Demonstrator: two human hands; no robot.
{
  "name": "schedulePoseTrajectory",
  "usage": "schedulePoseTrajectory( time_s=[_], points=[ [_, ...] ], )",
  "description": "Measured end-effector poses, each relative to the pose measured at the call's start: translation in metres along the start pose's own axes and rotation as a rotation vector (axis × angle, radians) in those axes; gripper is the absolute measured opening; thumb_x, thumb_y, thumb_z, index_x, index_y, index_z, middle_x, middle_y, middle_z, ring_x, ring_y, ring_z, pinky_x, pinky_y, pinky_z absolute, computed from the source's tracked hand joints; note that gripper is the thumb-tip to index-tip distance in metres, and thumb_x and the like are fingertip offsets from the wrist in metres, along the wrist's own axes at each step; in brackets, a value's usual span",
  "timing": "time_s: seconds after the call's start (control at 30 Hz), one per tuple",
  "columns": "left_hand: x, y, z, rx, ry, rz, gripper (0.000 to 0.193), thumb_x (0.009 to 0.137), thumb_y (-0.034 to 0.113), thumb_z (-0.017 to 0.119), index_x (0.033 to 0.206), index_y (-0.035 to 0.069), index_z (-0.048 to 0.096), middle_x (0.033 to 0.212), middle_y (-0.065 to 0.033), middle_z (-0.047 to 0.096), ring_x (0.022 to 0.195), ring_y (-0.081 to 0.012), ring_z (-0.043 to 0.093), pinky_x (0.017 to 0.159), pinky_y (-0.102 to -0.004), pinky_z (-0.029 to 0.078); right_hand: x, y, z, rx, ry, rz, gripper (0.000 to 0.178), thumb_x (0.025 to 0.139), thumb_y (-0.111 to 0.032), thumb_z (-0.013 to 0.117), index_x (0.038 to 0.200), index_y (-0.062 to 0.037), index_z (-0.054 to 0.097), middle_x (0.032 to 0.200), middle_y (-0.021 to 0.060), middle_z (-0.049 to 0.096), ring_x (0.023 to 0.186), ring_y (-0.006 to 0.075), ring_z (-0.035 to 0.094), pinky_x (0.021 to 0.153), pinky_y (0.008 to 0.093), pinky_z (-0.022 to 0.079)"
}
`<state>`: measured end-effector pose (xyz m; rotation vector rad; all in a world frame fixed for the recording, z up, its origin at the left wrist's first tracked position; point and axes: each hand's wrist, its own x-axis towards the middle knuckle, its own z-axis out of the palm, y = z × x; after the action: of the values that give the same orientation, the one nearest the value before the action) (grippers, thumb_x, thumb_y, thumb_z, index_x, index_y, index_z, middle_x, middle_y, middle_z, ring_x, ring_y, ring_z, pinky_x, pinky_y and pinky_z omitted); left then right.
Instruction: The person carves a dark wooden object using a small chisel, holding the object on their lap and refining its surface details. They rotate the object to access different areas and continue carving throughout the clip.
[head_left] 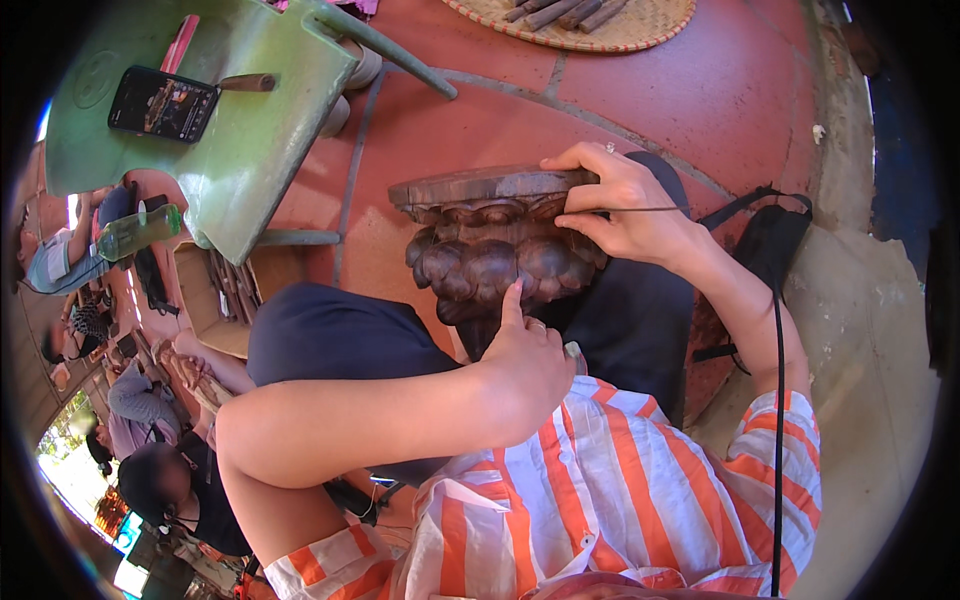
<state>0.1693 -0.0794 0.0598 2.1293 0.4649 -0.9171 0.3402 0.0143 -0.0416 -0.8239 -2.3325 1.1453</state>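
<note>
A dark carved wooden stand [505,255] with a flat round top and rows of rounded petals is tilted between my knees. My left hand [530,365] is at its lower part, index finger stretched against a petal and the other fingers curled; their tips are hidden. A small pale bit [573,350] shows beside that hand, too little to name. At the right side of the carving, my right hand [625,205] pinches a thin dark rod [655,209] between thumb and fingers. Its end meets the groove under the top, covered by my fingers.
A green plastic chair [270,120] bears a phone [163,104] and a wooden-handled tool [247,82]. Beneath stands a cardboard box [200,300] of tools. A woven tray [640,35] holds dark sticks. A black cable [779,450] hangs by my right arm. Other people sit at left.
</note>
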Motion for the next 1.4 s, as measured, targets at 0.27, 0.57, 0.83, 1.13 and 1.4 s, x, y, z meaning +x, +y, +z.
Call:
schedulePoseTrajectory(
  time_s=[0.27,0.57,0.83,1.13,1.4],
  points=[
    [0.000,-0.001,0.011,0.027,0.067,0.011,0.042,0.078,0.008,0.063,0.118,-0.001,0.058,0.109,-0.0219,0.059,0.109,-0.0375,0.057,0.108,-0.0708,0.020,0.001,-0.006,-0.003,0.041,0.009,-0.053,0.012,0.072,-0.007,0.077,0.076,0.0010,0.068,0.122,0.0193,0.059,0.107,0.0343,0.059,0.088,0.0398,0.049],
    [-0.003,-0.001,0.001,0.013,0.054,0.004,0.042,0.078,0.009,0.064,0.118,-0.002,0.058,0.108,-0.0214,0.059,0.108,-0.0372,0.058,0.108,-0.0698,0.021,-0.004,-0.009,0.005,-0.090,0.054,-0.046,0.012,0.072,-0.010,0.077,0.076,-0.0032,0.069,0.118,0.0157,0.059,0.110,0.0344,0.057,0.091,0.0417,0.046],
    [-0.002,-0.004,0.003,0.013,0.059,0.023,0.042,0.079,0.010,0.064,0.119,-0.001,0.058,0.109,-0.0208,0.060,0.109,-0.0365,0.058,0.109,-0.0677,0.022,0.006,-0.020,-0.003,-0.161,0.004,-0.050,0.011,0.073,-0.011,0.076,0.076,-0.0042,0.068,0.117,0.0131,0.060,0.101,0.0318,0.061,0.086,0.0412,0.049],
    [0.001,-0.002,0.002,0.018,0.029,-0.018,0.039,0.081,0.012,0.063,0.118,0.002,0.061,0.109,-0.0206,0.061,0.112,-0.0369,0.058,0.110,-0.0676,0.021,-0.003,-0.024,0.013,-0.142,0.121,-0.010,0.011,0.074,-0.011,0.075,0.077,-0.0047,0.067,0.119,0.0119,0.059,0.097,0.0322,0.062,0.084,0.0411,0.049],
    [0.003,-0.002,0.000,0.048,-0.017,-0.020,0.037,0.082,0.013,0.062,0.117,0.002,0.062,0.111,-0.0214,0.061,0.113,-0.0372,0.057,0.110,-0.0698,0.018,0.012,-0.027,-0.003,-0.144,-0.044,-0.046,0.012,0.072,-0.009,0.077,0.078,-0.0018,0.069,0.116,0.0160,0.059,0.105,0.0323,0.061,0.084,0.0387,0.050]
  ],
)
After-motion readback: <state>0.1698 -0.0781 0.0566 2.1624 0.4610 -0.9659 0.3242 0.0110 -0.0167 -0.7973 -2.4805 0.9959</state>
